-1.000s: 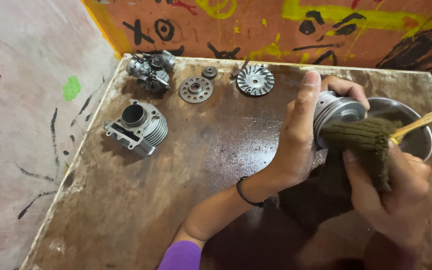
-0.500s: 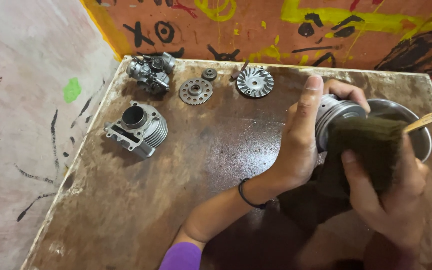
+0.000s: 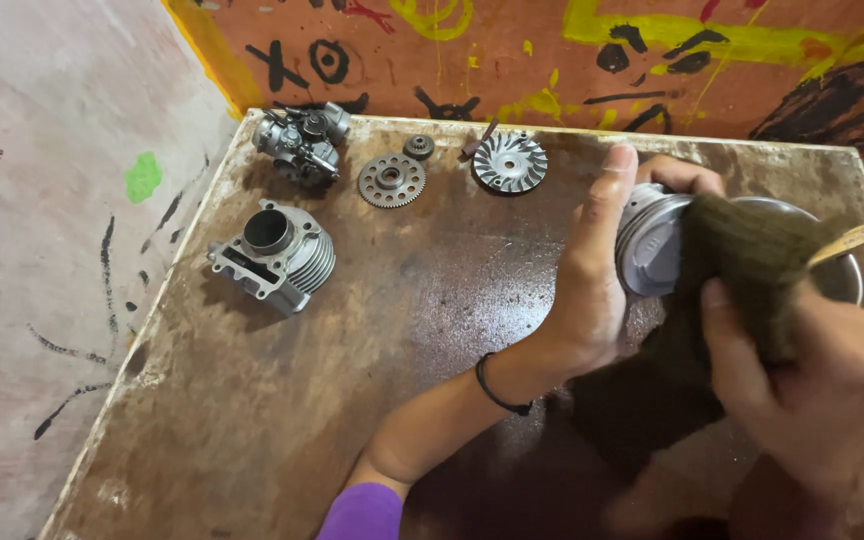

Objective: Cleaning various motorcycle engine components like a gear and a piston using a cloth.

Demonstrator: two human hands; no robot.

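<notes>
A grey piston (image 3: 649,245) sits gripped in the left hand (image 3: 592,290), whose fingers wrap it, above the worktop (image 3: 372,360). Against the piston, the right hand (image 3: 802,370) clutches a dark knitted cloth (image 3: 752,260). Well left of the piston lie a finned cylinder (image 3: 277,255) and a toothed gear (image 3: 390,181).

The piston (image 3: 652,245) in my left hand (image 3: 592,290) is smooth matt grey metal, and the rag (image 3: 742,260) my right hand (image 3: 802,370) presses on it is a coarse, fuzzy olive-brown knit cloth. The metal bowl (image 3: 847,275) behind is shinier. The tabletop (image 3: 352,380) looks like rough, stained brown board with a greasy sheen. The finned cylinder (image 3: 277,255) is dull cast metal, and the gear (image 3: 391,181) is dull too.
</notes>
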